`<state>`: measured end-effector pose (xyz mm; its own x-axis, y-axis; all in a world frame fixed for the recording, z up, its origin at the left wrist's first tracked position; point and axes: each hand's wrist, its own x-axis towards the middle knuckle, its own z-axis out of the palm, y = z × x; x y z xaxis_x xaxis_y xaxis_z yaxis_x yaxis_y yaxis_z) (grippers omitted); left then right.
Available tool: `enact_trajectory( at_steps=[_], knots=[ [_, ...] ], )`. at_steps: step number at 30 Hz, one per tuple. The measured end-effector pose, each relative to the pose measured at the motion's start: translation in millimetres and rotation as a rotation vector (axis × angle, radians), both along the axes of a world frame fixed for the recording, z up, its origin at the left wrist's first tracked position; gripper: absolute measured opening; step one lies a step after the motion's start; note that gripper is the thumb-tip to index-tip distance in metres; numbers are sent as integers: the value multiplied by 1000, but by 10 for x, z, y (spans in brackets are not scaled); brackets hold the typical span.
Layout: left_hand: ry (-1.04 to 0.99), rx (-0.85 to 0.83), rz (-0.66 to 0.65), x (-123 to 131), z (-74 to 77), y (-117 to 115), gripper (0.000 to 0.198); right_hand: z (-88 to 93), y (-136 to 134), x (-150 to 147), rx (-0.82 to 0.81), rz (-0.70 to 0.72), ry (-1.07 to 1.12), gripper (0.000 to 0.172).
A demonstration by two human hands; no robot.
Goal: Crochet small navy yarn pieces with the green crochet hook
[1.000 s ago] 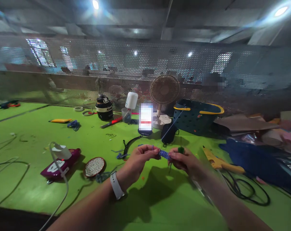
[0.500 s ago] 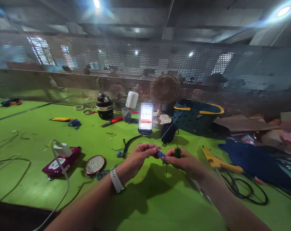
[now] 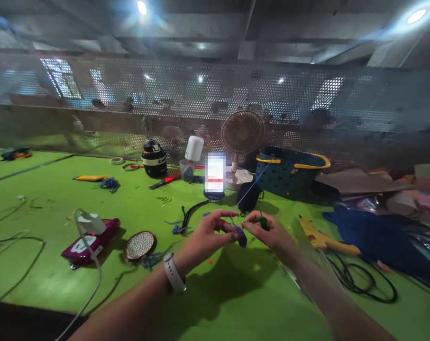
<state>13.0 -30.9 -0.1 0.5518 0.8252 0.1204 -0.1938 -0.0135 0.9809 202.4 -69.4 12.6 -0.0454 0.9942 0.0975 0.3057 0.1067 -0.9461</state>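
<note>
Both my hands meet above the green table (image 3: 236, 303). My left hand (image 3: 209, 234), with a white watch on the wrist, pinches a small blue crocheted piece (image 3: 241, 235). My right hand (image 3: 271, 234) is closed on a green-handled crochet hook (image 3: 261, 220) whose tip is at the piece. A thin blue yarn strand (image 3: 252, 187) runs up from the piece to the dark blue basket (image 3: 293, 173). A dark yarn ball (image 3: 249, 196) sits just behind my hands.
A lit phone (image 3: 215, 175), a small fan (image 3: 242, 135), a white bottle (image 3: 193, 149) and a black jar (image 3: 153, 158) stand behind. A yellow glue gun (image 3: 319, 237) and black cable (image 3: 364, 279) lie right. A magenta device (image 3: 90, 239) and round mirror (image 3: 140, 245) lie left.
My hands have drawn closer together and the crocheted piece now hangs folded between the fingertips. The green hook has tipped toward my left hand.
</note>
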Motion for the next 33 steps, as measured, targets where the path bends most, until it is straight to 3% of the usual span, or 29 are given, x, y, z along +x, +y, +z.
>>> enact_trajectory(
  at_steps=[5, 8, 14, 19, 25, 30, 33],
  knots=[
    [181, 289, 54, 3, 3, -70, 38, -101, 23, -64, -33, 108, 32, 30],
    [217, 344, 64, -6, -4, -65, 35, -129, 34, -106, -44, 60, 70, 31],
    [121, 175, -57, -28, -26, 2, 53, -120, 52, -101, -70, -39, 88, 33],
    [122, 119, -94, -17, -13, -25, 43, -130, 47, -95, -155, 78, 93, 45],
    [114, 107, -133, -10, -56, -27, 37, -113, 28, -137, -175, 175, 119, 44],
    [156, 110, -175, -44, -39, -23, 79, -65, 23, -144, -155, 213, 95, 42],
    [134, 124, -117, -49, -7, -22, 81, -68, 30, -153, -79, 152, 120, 43]
  ],
)
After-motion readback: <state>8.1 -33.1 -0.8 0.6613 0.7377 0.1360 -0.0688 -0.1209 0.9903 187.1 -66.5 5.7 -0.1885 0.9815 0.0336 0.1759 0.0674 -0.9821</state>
